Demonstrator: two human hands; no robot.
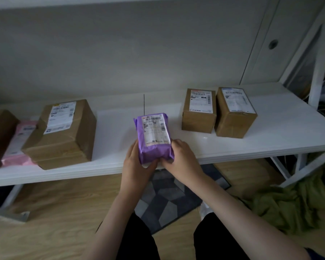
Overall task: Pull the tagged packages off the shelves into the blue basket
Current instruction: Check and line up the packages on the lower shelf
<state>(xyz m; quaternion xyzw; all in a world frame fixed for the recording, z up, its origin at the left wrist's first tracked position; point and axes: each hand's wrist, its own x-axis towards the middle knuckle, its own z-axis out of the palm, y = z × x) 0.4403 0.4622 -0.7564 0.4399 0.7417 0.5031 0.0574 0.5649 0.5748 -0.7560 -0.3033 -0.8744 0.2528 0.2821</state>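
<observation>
A purple soft package point(154, 136) with a white shipping label lies at the front edge of the white shelf point(281, 132), its near end over the edge. My left hand point(137, 166) grips its near left side and my right hand point(182, 158) grips its near right side. Left of it stands a large brown box point(64, 132) with a label on top. Two smaller labelled brown boxes point(199, 111) point(235, 113) stand side by side to the right. A pink soft package point(21, 141) lies at the far left. No blue basket is in view.
A dark brown box point(0, 134) sits at the left edge, partly on the pink package. Under the shelf are a wooden floor, a grey patterned mat point(169, 199) and a brown box point(246, 175). Green cloth point(298, 201) lies at the right. A white frame post point(319, 72) stands at the right.
</observation>
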